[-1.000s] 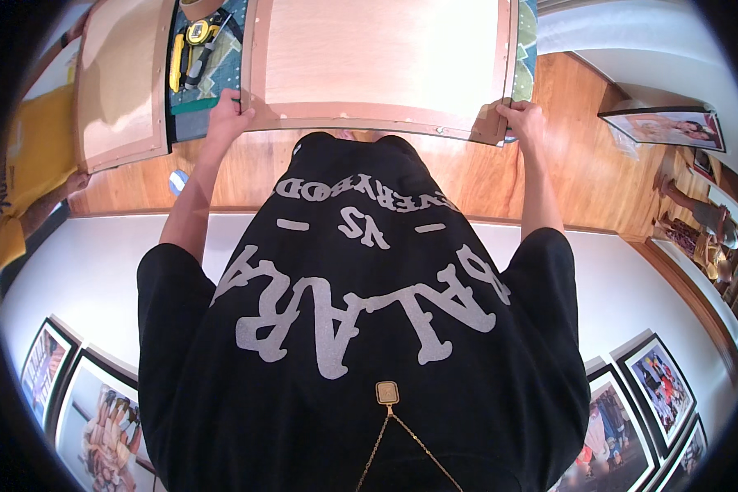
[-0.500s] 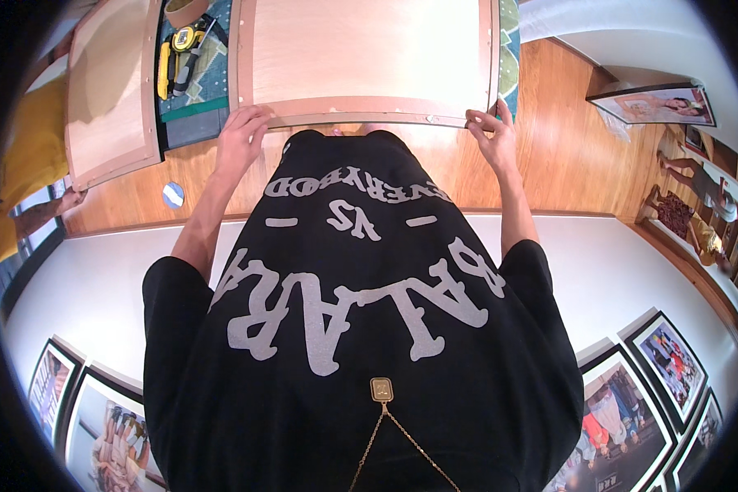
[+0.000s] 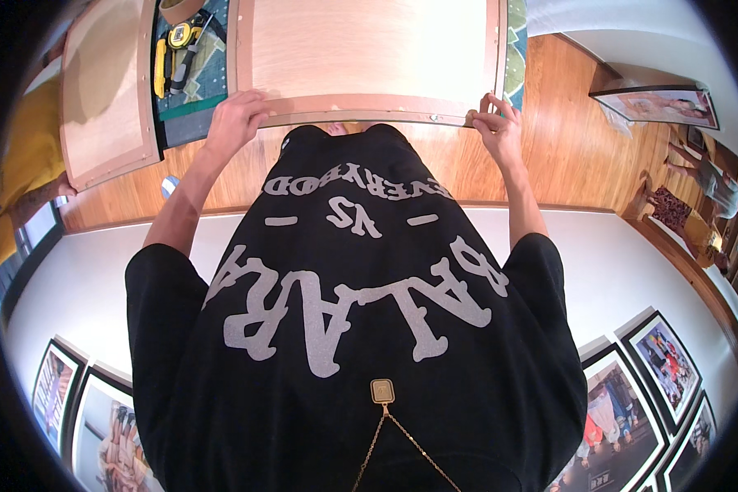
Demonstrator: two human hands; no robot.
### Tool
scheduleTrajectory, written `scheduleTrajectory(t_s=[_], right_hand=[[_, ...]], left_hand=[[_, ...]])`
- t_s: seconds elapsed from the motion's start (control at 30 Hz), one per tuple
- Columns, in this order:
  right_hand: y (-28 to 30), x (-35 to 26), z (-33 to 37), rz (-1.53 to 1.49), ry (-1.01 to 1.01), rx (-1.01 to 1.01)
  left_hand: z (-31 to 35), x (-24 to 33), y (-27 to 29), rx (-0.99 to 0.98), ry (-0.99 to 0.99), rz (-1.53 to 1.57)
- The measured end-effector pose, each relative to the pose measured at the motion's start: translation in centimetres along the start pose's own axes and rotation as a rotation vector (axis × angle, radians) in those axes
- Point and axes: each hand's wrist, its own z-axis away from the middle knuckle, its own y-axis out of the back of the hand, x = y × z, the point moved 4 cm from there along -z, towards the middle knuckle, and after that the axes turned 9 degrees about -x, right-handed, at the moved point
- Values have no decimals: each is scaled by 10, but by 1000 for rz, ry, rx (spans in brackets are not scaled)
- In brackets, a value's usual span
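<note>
In front of me a large picture frame (image 3: 361,57) lies back side up, its pale backing board edged with brown tape. My left hand (image 3: 238,121) is closed on the near left corner, fingers over the taped edge. At the near right corner my right hand (image 3: 498,129) pinches the frame's edge between thumb and fingers. A small metal fitting (image 3: 434,117) shows on the near edge, close to my right hand. The frame's far edge is out of view.
A patterned blue-green cloth (image 3: 209,78) underlies the frame. To its left are a tape measure (image 3: 182,34), a yellow-handled tool (image 3: 159,70), a grey-handled tool (image 3: 184,70) and a tape roll (image 3: 179,10). Another person's hand (image 3: 64,185) touches a second frame (image 3: 107,90). A framed picture (image 3: 660,107) leans right.
Both my hands have shifted slightly outward and away from me, still at the frame's corners. My left elbow has swung out to the left. The other person's hand has moved slightly left.
</note>
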Motion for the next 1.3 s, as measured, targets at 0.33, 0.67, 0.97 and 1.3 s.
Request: scheduleTrajectory(t_s=[0.33, 0.67, 0.97, 1.3], right_hand=[[1, 13, -27, -158, -371, -180], [12, -14, -40, 242, -291, -178], [-63, -133, -32, -84, 292, -76], [-64, -135, -39, 40, 282, -38]], left_hand=[[-31, 5, 17, -213, 209, -14], [-52, 14, 14, -298, 250, -122], [-44, 64, -46, -65, -36, -9], [-48, 70, -45, -56, -30, -97]])
